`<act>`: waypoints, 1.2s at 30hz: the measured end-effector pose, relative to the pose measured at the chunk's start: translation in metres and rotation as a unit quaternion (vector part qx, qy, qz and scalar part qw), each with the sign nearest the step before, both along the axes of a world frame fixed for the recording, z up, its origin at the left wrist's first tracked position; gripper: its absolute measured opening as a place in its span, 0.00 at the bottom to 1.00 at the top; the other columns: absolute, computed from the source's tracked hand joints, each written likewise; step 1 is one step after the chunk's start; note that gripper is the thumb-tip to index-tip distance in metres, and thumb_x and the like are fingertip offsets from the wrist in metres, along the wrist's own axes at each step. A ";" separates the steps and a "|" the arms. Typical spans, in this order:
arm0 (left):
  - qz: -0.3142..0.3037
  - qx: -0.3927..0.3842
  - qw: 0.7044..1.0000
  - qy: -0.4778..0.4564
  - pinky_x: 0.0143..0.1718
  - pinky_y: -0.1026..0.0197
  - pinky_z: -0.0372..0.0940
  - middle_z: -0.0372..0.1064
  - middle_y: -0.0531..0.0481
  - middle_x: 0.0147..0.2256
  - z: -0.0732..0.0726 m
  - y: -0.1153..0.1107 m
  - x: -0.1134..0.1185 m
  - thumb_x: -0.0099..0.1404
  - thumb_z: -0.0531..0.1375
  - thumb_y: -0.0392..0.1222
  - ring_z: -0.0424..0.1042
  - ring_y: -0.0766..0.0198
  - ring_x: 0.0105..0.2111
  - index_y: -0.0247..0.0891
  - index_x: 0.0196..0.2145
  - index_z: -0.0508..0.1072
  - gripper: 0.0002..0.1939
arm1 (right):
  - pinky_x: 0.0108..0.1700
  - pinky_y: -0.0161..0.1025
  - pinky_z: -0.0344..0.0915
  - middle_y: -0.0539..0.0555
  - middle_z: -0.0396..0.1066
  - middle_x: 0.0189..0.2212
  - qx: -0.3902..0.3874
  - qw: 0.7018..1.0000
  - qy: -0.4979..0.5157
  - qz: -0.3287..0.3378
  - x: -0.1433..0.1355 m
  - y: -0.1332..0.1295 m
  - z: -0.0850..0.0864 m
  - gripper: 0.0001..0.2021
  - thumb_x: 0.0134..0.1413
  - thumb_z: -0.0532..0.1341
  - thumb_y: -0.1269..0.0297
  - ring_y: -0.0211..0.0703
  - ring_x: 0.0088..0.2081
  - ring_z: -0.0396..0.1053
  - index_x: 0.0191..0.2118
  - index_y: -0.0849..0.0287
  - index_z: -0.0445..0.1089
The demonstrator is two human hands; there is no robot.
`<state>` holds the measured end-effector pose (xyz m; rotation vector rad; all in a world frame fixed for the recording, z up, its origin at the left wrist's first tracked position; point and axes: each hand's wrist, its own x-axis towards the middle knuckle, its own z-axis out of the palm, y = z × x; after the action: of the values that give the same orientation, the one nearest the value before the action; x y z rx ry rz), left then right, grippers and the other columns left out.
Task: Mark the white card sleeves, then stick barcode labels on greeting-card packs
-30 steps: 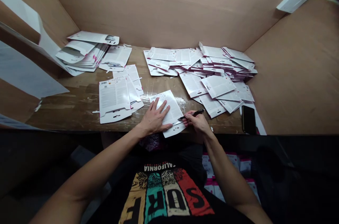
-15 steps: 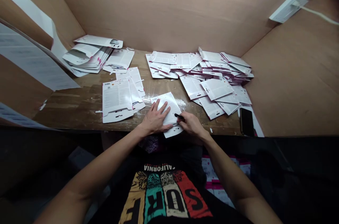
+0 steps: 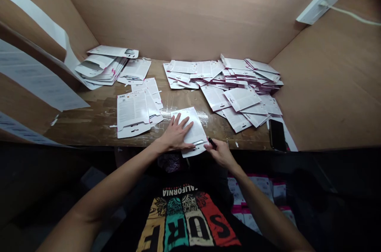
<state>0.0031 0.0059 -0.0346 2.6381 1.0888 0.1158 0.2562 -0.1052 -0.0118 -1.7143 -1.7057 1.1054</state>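
A white printed cardboard packet (image 3: 195, 127) lies on the table in front of me, its flap end with a hang hole pointing towards me. My left hand (image 3: 176, 132) presses flat on its left part, fingers spread. At the packet's lower right edge, my right hand (image 3: 220, 152) is closed around a slim black cutter knife (image 3: 212, 142); the blade cannot be made out. A slit or gap shows across the packet just above the flap. Left of my left hand lie more packets (image 3: 133, 113), overlapping, flaps towards me.
The wooden table (image 3: 89, 121) has board walls at the back and sides. A large packet pile (image 3: 238, 73) fills the back right; an opened stack (image 3: 102, 65) stands back left. A black phone (image 3: 277, 135) lies near the front right edge. Pink-edged packets (image 3: 256, 188) are below the table.
My right hand has moved right and slightly towards me with the cutter knife, to the packet's edge. A gap now shows above the flap. My left hand stays on the packet.
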 end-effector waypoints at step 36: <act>-0.090 0.058 0.994 0.016 0.72 0.36 0.53 0.49 0.30 0.75 0.024 -0.033 0.021 0.70 0.65 0.57 0.47 0.35 0.76 0.36 0.73 0.57 0.43 | 0.33 0.39 0.68 0.54 0.73 0.29 0.062 0.973 0.087 -0.204 -0.027 -0.040 -0.034 0.19 0.63 0.64 0.44 0.45 0.30 0.70 0.35 0.57 0.72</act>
<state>0.0237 -0.0269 -0.0104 2.8371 0.8734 0.1034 0.2288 -0.1454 -0.0454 -1.7299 -1.2163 0.9067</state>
